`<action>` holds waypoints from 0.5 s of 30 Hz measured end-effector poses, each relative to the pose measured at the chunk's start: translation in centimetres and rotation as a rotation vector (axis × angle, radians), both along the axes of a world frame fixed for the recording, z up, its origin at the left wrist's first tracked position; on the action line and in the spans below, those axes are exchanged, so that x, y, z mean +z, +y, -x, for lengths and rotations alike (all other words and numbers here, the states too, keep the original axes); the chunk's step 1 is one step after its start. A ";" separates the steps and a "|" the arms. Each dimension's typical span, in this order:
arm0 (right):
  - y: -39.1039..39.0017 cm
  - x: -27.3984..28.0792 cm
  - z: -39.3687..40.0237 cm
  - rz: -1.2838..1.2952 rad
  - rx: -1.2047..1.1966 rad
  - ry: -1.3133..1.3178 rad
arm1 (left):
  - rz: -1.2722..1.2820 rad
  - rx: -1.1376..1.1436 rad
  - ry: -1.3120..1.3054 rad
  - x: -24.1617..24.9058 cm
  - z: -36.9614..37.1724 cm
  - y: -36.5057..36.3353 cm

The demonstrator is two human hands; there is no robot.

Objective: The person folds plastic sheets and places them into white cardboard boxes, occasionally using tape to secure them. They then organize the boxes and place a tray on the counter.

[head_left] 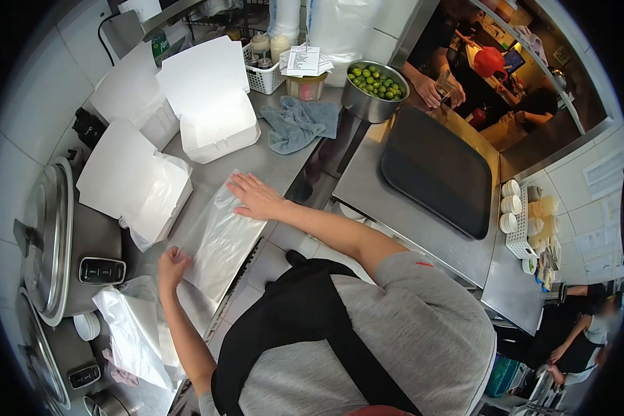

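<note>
Press the spread right hand (255, 197) softly over the clear plastic (211, 243) on the metal counter (275, 165) to make it smooth, with the curled left hand (172, 266) (I can't tell if it's pinching) by its edge.

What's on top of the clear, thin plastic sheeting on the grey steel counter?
The right hand lies spread on one end of the clear, thin plastic sheeting; the part under that hand is covered. The left hand is by its edge; contact is unclear.
</note>
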State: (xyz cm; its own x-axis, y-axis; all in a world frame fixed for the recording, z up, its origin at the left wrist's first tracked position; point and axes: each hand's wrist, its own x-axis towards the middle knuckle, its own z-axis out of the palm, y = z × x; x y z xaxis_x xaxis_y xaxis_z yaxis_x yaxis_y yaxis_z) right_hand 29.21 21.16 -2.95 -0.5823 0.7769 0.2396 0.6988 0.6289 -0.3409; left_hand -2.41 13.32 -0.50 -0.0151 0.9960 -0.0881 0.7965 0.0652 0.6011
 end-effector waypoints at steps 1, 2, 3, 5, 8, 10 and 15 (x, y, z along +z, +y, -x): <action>0.0 0.1 0.0 -0.001 -0.003 -0.002 | 0.097 -0.008 -0.066 1.2 -0.2 -0.4; -0.1 0.2 0.0 -0.001 -0.006 -0.003 | 0.098 -0.008 -0.067 0.2 0.6 -0.5; -0.1 0.2 0.1 -0.001 -0.006 -0.004 | 0.053 0.020 -0.199 -1.6 1.8 -0.9; 0.0 0.0 0.1 -0.013 -0.009 -0.006 | 0.009 0.047 -0.332 -2.6 2.5 -2.0; 0.0 -0.1 0.2 -0.047 -0.005 0.004 | 0.015 0.229 -0.578 -2.9 1.5 -3.9; 0.0 -0.2 0.2 -0.043 -0.007 0.004 | -0.146 0.323 -0.788 -4.4 0.6 -4.6; -0.2 0.2 0.2 -0.034 -0.005 0.002 | -0.426 0.339 -0.733 -2.9 -4.1 -7.5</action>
